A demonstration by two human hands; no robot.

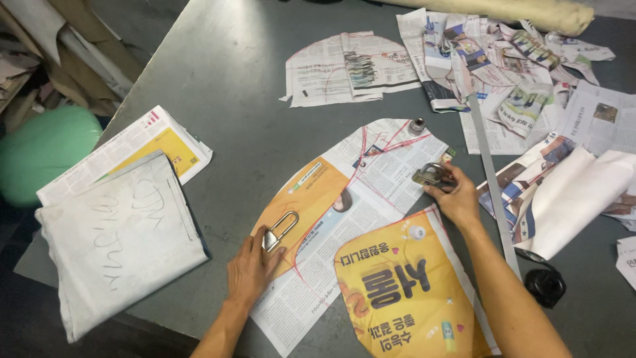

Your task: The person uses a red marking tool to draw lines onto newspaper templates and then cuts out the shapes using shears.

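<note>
The left hand grips a padlock on the newspaper, its shackle pointing up-right. The right hand pinches a second padlock, lying roughly crosswise.

We reach both bare arms forward: our left hand lies palm-down with fingers curled, our right hand bent at the wrist, fingers closed.

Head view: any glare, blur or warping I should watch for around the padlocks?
Head view: even lighting, soft sheen on the grey table; both padlocks and hands sharp; green object at left blurred; table edges bow slightly.
</note>
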